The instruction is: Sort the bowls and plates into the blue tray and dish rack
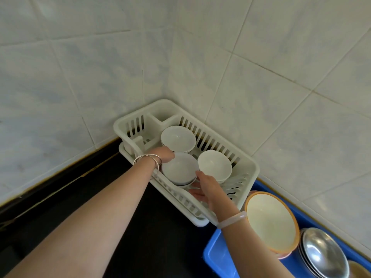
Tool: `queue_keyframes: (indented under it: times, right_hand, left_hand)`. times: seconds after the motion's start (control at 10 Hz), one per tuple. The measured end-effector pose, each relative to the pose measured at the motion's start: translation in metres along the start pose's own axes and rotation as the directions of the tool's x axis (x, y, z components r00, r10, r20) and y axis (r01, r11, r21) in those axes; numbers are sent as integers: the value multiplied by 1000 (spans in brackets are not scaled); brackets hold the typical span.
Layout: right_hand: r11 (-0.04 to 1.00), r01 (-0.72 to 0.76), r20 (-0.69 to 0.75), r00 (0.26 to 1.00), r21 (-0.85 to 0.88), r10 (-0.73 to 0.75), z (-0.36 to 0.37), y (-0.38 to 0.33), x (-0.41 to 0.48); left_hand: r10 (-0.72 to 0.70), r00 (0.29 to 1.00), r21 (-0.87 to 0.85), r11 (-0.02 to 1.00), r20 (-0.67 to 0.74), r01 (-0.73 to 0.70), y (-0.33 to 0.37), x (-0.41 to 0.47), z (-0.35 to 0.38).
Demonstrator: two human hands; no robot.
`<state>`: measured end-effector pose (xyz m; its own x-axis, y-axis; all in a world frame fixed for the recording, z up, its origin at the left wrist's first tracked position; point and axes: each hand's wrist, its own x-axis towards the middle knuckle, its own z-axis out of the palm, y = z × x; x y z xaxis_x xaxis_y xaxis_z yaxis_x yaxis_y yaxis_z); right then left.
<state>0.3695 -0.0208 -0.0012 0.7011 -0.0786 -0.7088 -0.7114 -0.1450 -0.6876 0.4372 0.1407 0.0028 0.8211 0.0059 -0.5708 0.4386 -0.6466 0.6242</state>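
Nearest my lens are the two bare forearms, reaching in from 7 and 5 o'clock across the black desk (140, 227). The left hand (163, 155), with thin silver bangles (147, 159) on the wrist, has its grip curled against the 9 o'clock side of a small white ceramic bowl (179, 167). The right hand (206, 188), wearing a pale translucent bangle (230, 219), pinches the same bowl's rim at 5 o'clock, thumb on top and fingers spread beneath. So I see both hands holding that one bowl, which sits on a stack of like bowls at the near side of the white slotted plastic dish rack (247, 165).

In the rack there are two more stacks of white bowls: one (178, 138) at 12 o'clock from the held bowl, one (214, 164) at 3 o'clock and touching it. The rack sits in the corner of the pale tiled wall (80, 67).

At 4 o'clock from the rack lies the blue plastic tray (214, 255), just beside it. In it I make out a cream plate with an orange rim (271, 221), tilted on edge, and stacked shiny metal plates (321, 253) at its 4 o'clock.

I can read no brand, label or writing on anything.
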Motion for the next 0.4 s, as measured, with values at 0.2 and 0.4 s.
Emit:
queue_keyframes:
  times: [0.2,0.4]
  right_hand:
    - [1000,-5,11,1000,-31,5,1,1,-13]
    - [941,262,-44,965,213,-258,-25,-16,-60]
  left_hand:
    - [72,986,102,993,-151,-57,0,-7,9]
    - [131,962,45,991,-239,-124,5,-29,9]
